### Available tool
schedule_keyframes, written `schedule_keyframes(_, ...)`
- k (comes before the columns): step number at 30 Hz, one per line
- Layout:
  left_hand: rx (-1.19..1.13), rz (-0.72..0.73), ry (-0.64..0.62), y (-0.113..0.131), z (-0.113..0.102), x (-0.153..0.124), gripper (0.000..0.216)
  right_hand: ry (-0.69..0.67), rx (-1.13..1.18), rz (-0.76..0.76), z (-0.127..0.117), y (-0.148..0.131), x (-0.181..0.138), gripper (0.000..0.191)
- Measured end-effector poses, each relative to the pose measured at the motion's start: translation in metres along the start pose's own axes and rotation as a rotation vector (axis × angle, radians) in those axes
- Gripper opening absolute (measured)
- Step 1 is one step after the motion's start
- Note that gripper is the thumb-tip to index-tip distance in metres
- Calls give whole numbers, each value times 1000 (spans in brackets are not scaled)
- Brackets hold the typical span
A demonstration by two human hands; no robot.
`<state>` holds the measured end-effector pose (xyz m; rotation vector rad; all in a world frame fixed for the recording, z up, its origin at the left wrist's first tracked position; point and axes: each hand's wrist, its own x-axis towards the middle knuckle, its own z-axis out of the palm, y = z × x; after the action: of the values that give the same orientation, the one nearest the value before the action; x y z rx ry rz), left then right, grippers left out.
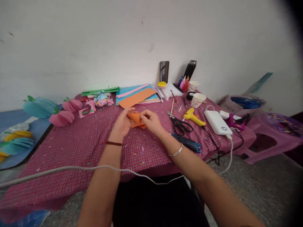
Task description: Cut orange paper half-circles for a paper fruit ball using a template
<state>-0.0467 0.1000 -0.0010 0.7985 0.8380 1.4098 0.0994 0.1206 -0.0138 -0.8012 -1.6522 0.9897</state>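
Both my hands meet over the middle of the low table (78, 148), which is covered by a red checked cloth. My left hand (123, 122) and my right hand (151, 121) each pinch a folded piece of orange paper (136, 119) between thumb and fingers, just above the cloth. A dark bead bracelet sits on my left wrist and a silver bangle on my right. Black scissors (180, 123) lie just right of my right hand.
Behind my hands lie orange, pink and blue paper sheets (137, 97). To the right are a yellow glue gun (193, 116), a white power bank (216, 122), paper cups (197, 99) and a black flask (190, 69). Pink and teal paper fruits (62, 117) sit at left. A pink stool (272, 134) stands right.
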Motion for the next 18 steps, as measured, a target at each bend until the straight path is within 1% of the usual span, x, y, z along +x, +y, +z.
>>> schedule_keyframes(2, 121, 50, -5, 6, -2, 2, 34, 52, 69, 90, -2, 1, 4, 10)
schedule_keyframes(3, 181, 65, 11, 9, -5, 5, 35, 51, 90, 128, -5, 2, 7, 9)
schedule_keyframes(6, 335, 49, 50, 22, -15, 20, 34, -36, 34, 205, -25, 7, 19, 9)
schedule_keyframes(7, 391, 22, 26, 25, -20, 26, 34, -60, -28, 215, -34, 9, 24, 12)
schedule_keyframes(9, 537, -54, -73, 26, -29, 37, 33, -73, -181, 227, -54, 14, 34, 12)
schedule_keyframes(11, 785, -90, -168, 21, -36, 43, 38, -91, -293, 282, -70, 18, 40, 11)
schedule_keyframes(12, 957, -32, -145, 16, -39, 43, 44, -122, -325, 331, -76, 21, 42, 12)
schedule_keyframes(13, 1144, 113, -76, 9, -41, 41, 50, -171, -341, 375, -80, 23, 43, 13)
schedule_keyframes(15, 1455, 370, -86, -5, -42, 31, 57, -224, -366, 415, -81, 26, 45, 16)
schedule_keyframes(16, 1551, 428, -123, -12, -43, 24, 58, -241, -371, 428, -80, 28, 46, 18)
schedule_keyframes(18, 1682, 466, -195, -26, -44, 9, 58, -268, -292, 494, -73, 30, 49, 19)
